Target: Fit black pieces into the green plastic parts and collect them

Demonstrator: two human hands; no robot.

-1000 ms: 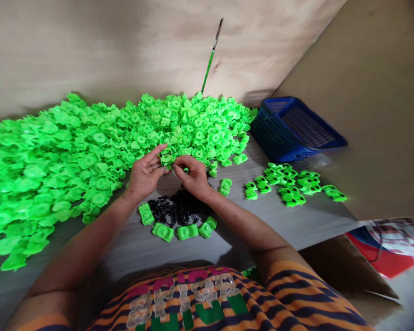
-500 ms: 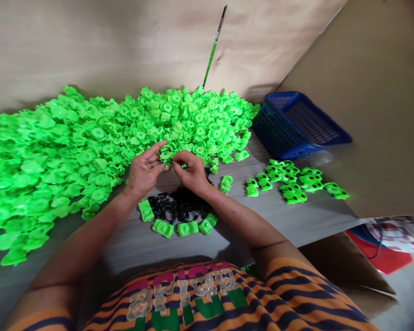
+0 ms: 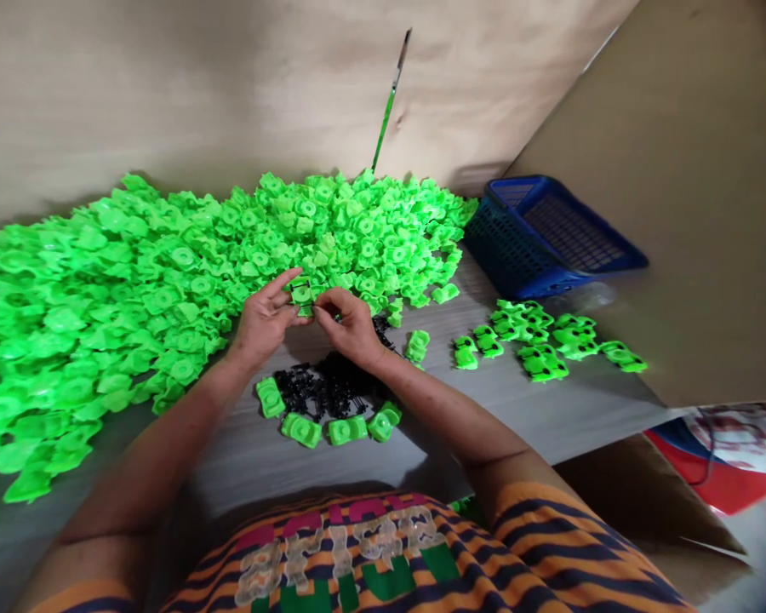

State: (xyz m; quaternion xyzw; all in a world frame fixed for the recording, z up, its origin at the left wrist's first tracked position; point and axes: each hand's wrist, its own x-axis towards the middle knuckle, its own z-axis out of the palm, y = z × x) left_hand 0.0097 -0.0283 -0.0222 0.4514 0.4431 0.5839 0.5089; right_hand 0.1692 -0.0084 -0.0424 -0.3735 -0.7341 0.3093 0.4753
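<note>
A green toy car body [image 3: 302,295] is gripped in the fingers of my left hand [image 3: 260,322], underside towards me. One black wheel axle lies across its upper end, and another dark axle shows at its lower end. My right hand [image 3: 352,327] pinches at that lower end, its thumb and forefinger touching the axle there. Below the hands spreads a heap of black wheel axles [image 3: 319,390], partly covered by my right hand and wrist. Several loose green car bodies [image 3: 301,429] lie in an arc around this heap.
A large pile of green car bodies [image 3: 102,289] fills the back and left of the table [image 3: 242,460]. At right, several cars with black axles [image 3: 542,362] lie before a blue basket [image 3: 549,247]. A thin green stick [image 3: 386,111] leans against the back board. Below right stands a cardboard box [image 3: 651,494].
My right hand has come slightly left and down against the car body. The dark axle now lies along the body's lower end. The camera view has tilted a little.
</note>
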